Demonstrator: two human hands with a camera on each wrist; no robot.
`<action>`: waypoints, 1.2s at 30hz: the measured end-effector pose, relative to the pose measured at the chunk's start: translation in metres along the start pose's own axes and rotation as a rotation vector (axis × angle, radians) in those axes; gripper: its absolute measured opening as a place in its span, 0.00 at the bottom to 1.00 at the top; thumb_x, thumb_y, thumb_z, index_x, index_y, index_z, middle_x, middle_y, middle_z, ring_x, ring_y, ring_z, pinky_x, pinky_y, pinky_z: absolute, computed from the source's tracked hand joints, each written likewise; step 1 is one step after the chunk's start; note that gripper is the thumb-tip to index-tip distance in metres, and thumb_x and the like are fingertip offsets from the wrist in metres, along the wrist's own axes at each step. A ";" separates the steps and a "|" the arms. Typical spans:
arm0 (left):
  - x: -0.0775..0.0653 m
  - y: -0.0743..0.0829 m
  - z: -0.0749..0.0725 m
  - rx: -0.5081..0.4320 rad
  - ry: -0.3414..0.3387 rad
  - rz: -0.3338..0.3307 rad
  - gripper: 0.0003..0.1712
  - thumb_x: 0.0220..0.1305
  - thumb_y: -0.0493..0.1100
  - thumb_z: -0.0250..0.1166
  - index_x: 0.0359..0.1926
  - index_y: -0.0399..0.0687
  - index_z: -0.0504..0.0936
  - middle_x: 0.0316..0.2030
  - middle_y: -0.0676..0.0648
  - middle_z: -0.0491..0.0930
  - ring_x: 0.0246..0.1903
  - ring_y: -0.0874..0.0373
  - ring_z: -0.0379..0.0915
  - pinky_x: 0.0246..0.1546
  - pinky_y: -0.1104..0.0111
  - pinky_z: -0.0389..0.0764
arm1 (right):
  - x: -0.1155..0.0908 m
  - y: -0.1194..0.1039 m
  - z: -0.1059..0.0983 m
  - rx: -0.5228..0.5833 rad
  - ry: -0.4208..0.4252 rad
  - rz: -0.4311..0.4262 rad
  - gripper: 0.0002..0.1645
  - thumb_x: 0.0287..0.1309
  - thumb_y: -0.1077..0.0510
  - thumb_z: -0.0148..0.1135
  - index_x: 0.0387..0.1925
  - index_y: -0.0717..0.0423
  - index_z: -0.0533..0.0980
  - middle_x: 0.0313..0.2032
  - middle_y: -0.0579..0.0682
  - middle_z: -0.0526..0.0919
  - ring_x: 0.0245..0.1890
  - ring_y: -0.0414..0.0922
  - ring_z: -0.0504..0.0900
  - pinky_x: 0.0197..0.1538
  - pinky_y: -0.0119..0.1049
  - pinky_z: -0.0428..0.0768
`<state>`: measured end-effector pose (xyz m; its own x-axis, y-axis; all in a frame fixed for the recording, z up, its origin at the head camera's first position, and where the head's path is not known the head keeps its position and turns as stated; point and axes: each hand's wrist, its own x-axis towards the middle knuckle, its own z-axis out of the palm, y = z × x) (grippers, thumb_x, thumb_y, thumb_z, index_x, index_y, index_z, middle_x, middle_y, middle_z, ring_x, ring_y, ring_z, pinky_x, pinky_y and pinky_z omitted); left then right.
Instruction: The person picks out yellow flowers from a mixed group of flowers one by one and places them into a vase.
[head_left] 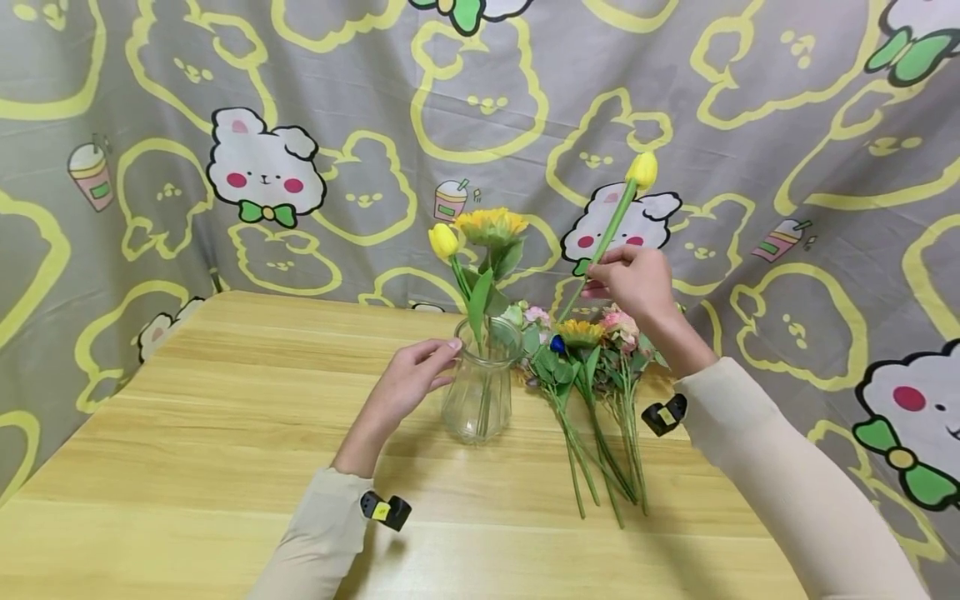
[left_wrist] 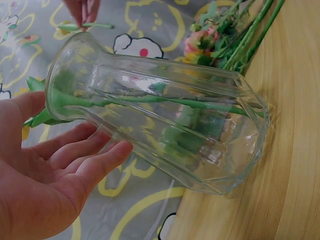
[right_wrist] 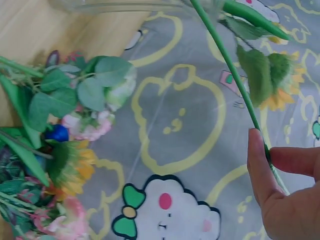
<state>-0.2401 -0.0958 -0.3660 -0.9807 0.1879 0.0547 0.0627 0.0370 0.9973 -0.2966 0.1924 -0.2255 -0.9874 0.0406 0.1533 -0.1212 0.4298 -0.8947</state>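
Observation:
A clear glass vase stands upright on the table, holding a yellow tulip and a sunflower. My left hand is at the vase's left side, thumb by the rim, and in the left wrist view its fingers lie fairly straight along the neck, not wrapped round it. With thumb and fingertips, my right hand pinches the stem of another yellow tulip, raised to the right of the vase. Its bloom points up, and its stem slants down toward the vase mouth, as the right wrist view also shows.
Right of the vase lies a bunch of artificial flowers: a sunflower, a pink flower, a blue bud and several green stems pointing toward me. Behind the wooden table hangs a patterned grey curtain.

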 end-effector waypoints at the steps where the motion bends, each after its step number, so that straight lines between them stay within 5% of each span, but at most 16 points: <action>1: 0.000 0.000 0.000 -0.001 0.002 -0.001 0.34 0.73 0.62 0.60 0.64 0.39 0.77 0.66 0.41 0.74 0.67 0.46 0.71 0.62 0.63 0.82 | 0.000 -0.003 0.000 0.005 0.000 -0.006 0.15 0.69 0.61 0.63 0.49 0.71 0.76 0.37 0.56 0.86 0.26 0.40 0.89 0.41 0.34 0.91; 8: 0.000 -0.002 -0.001 0.004 0.008 -0.003 0.34 0.72 0.63 0.60 0.64 0.40 0.77 0.66 0.41 0.75 0.67 0.46 0.72 0.62 0.62 0.83 | 0.001 -0.018 0.005 0.055 -0.007 -0.007 0.14 0.69 0.61 0.62 0.49 0.69 0.75 0.49 0.62 0.82 0.28 0.39 0.89 0.46 0.36 0.90; 17: 0.000 -0.001 0.000 0.008 0.005 0.003 0.34 0.72 0.63 0.60 0.64 0.41 0.78 0.66 0.42 0.75 0.67 0.46 0.72 0.61 0.63 0.83 | -0.001 -0.012 0.021 0.065 -0.028 -0.012 0.13 0.69 0.61 0.62 0.48 0.67 0.73 0.35 0.55 0.88 0.25 0.40 0.89 0.42 0.33 0.90; 36: -0.001 0.000 0.000 0.019 0.010 0.002 0.33 0.73 0.62 0.59 0.63 0.40 0.78 0.65 0.41 0.75 0.67 0.46 0.72 0.61 0.63 0.83 | -0.007 0.013 0.054 0.036 -0.139 -0.013 0.12 0.67 0.66 0.61 0.46 0.72 0.72 0.47 0.73 0.84 0.29 0.44 0.89 0.42 0.38 0.91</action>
<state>-0.2394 -0.0957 -0.3661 -0.9822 0.1786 0.0577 0.0686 0.0553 0.9961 -0.2965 0.1491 -0.2611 -0.9900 -0.0915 0.1077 -0.1354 0.3964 -0.9080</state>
